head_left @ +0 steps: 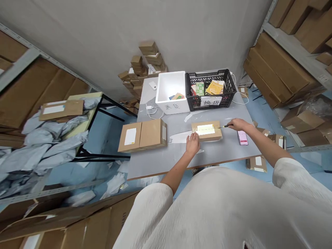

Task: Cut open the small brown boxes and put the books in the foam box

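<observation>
A small taped cardboard box (207,137) with a white label lies on the grey table. My left hand (193,142) presses on its near left part, fingers laid out over the cardboard and holding nothing. In my right hand (238,124), the fingers are wrapped round a box cutter (226,126), whose thin blade reaches the right end of the box near the tape seam. Just below my right hand a phone (243,138) with a lit pink-and-white screen rests on the table.
Two larger cardboard boxes (142,135) stand side by side at the table's left. Behind are a white foam bin (172,106) and a black plastic crate (193,103) holding colourful packets. A white cable (155,111) lies nearby. Shelves of cartons (282,69) flank the table.
</observation>
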`<state>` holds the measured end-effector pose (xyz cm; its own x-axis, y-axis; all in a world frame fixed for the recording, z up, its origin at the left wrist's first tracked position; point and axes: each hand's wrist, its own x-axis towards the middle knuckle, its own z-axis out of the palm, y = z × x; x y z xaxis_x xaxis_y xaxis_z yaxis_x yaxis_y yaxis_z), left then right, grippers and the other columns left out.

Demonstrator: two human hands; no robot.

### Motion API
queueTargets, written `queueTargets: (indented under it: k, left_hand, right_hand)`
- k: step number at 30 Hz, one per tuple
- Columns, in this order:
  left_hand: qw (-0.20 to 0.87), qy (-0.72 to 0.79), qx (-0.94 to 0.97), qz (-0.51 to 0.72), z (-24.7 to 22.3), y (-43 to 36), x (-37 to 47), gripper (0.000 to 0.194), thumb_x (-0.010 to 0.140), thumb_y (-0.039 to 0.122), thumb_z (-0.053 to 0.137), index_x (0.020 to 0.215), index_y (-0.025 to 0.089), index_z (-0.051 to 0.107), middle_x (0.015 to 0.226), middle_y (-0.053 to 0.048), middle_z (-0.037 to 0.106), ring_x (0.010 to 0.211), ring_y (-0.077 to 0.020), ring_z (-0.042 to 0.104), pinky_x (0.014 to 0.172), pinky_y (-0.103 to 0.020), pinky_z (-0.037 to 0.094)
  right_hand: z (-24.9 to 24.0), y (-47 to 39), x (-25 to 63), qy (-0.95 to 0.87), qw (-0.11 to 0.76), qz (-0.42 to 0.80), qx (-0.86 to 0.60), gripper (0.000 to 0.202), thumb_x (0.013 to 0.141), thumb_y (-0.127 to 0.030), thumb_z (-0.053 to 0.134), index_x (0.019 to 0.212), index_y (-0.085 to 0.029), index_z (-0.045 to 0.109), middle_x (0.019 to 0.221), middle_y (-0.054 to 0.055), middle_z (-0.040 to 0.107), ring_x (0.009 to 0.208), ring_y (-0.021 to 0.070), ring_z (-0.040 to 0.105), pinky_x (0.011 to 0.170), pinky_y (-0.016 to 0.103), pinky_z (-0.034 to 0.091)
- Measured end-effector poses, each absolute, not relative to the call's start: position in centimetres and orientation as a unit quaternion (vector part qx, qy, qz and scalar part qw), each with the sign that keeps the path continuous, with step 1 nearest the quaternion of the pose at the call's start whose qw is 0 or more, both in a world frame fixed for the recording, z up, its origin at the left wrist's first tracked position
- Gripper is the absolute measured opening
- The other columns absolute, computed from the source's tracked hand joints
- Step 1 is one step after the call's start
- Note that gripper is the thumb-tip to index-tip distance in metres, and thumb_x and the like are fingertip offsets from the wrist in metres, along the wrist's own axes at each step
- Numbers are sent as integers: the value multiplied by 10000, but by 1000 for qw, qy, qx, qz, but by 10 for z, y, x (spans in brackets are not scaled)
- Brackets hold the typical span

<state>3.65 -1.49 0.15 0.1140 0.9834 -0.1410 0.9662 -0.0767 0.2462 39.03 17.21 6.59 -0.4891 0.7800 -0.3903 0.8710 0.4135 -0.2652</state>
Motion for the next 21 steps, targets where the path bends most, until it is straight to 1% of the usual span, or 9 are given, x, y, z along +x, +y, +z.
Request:
queueTargets:
  k: [2, 4, 7, 10, 12, 14, 18, 21]
  left_hand:
    - [144, 668, 730, 27, 2, -14, 38, 759, 989, 191, 482, 1739, 158, 375, 1762, -191, 447, 1647, -343, 402, 1357, -583, 260]
    - [144, 669, 729, 23, 2, -13, 39, 735, 996, 191, 473, 1725, 151, 387, 1762, -199, 442, 1647, -347, 397, 1358, -592, 253]
    - [134, 674, 727, 17, 2, -8, 42, 706, 1004, 227, 496, 1700, 150, 410, 1743, -220, 452, 1627, -373, 405, 1351, -615, 250]
    - [115, 681, 723, 17, 1, 2, 52, 707, 984, 305, 597, 1658, 150, 451, 1660, -245, 512, 1575, -411, 438, 1326, -621, 280]
    - [110, 671, 733, 23, 1, 12, 63, 713, 963, 329, 657, 1634, 170, 473, 1636, -238, 514, 1555, -417, 441, 1309, -608, 306]
    - [115, 642, 757, 35, 4, 25, 78, 699, 966, 327, 676, 1624, 203, 479, 1642, -217, 498, 1544, -403, 441, 1302, -582, 319]
    - [153, 582, 798, 32, 12, 53, 106, 673, 995, 369, 685, 1613, 216, 469, 1581, -194, 541, 1499, -377, 473, 1262, -521, 369]
    - [176, 576, 798, 1, 15, 68, 117, 681, 967, 397, 741, 1578, 233, 491, 1567, -182, 552, 1487, -380, 481, 1216, -500, 412]
  right_hand:
    - [67, 174, 396, 838, 117, -217, 486, 272, 956, -443, 708, 1129, -352, 896, 1001, 64, 850, 938, 292, 740, 805, 360, 508]
    - [70, 177, 405, 842, 118, -222, 477, 300, 955, -471, 697, 1131, -339, 901, 935, 57, 844, 884, 276, 733, 769, 341, 500]
    - [75, 180, 426, 837, 82, -244, 484, 370, 946, -568, 692, 1100, -313, 912, 847, 50, 831, 825, 258, 716, 754, 328, 506]
    - [78, 174, 444, 811, 32, -276, 514, 463, 950, -625, 667, 1137, -276, 908, 848, 48, 830, 803, 252, 702, 752, 329, 516]
    - [77, 165, 449, 793, 14, -306, 527, 507, 965, -621, 635, 1194, -248, 892, 852, 40, 823, 776, 241, 689, 739, 326, 512]
    - [74, 154, 447, 778, 8, -339, 529, 523, 980, -599, 603, 1225, -226, 874, 842, 32, 809, 744, 225, 674, 718, 318, 500]
    - [69, 140, 441, 756, -24, -372, 538, 473, 983, -561, 597, 1160, -207, 856, 843, 36, 798, 754, 211, 680, 693, 289, 484]
    - [69, 136, 442, 743, -52, -387, 544, 441, 977, -557, 625, 1128, -199, 834, 851, 38, 796, 763, 197, 679, 693, 268, 474]
